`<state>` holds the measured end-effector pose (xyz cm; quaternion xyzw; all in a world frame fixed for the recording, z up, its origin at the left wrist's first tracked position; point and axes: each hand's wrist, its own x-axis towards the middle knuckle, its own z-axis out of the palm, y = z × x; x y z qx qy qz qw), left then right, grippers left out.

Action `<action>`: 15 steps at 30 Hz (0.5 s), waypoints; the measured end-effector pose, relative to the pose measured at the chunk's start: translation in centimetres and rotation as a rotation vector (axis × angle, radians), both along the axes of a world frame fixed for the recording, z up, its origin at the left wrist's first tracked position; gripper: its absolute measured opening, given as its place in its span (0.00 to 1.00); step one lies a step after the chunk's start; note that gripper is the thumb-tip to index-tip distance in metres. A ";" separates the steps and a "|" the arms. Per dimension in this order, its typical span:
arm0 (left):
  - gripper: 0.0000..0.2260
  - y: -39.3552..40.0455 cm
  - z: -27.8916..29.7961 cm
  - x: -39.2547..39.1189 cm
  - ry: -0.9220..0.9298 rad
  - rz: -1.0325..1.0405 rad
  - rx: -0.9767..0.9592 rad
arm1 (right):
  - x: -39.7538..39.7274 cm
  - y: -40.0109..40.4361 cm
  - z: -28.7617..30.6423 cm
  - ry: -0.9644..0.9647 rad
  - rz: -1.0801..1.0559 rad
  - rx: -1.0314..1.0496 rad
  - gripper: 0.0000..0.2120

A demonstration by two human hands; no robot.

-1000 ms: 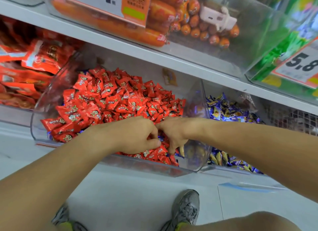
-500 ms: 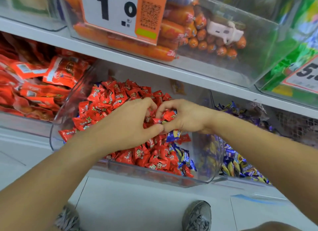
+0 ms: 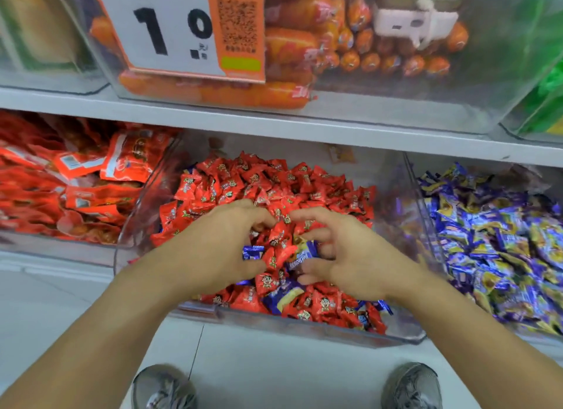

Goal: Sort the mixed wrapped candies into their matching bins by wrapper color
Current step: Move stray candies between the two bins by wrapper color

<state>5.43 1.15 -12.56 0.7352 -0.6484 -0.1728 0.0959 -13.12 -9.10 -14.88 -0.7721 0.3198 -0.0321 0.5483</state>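
Observation:
A clear bin (image 3: 304,328) on the lower shelf holds a heap of red wrapped candies (image 3: 274,183) with a few blue wrapped ones mixed in near the front (image 3: 281,297). Both my hands are inside it, fingers curled into the pile. My left hand (image 3: 219,244) has a small blue candy (image 3: 253,252) between thumb and fingers. My right hand (image 3: 347,259) pinches another blue candy (image 3: 301,256) with its thumb and fingertips. To the right, a second clear bin (image 3: 417,213) is full of blue and yellow wrapped candies (image 3: 493,244).
Left of the red candy bin is a bin of red snack packets (image 3: 76,189). The shelf above carries a bin of orange sausages (image 3: 304,52) with a price tag (image 3: 170,31). My two shoes (image 3: 164,387) stand on the white floor below.
The view has tilted up and right, showing more of the blue candy bin. Both hands rose from the bin's front edge onto the pile, spread apart a little, and blue candies now show between the fingers.

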 end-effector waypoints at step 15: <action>0.15 1.3 2.0 -1.3 0.281 0.039 -0.377 | -0.2 -0.7 1.5 -0.075 -0.275 -0.016 0.08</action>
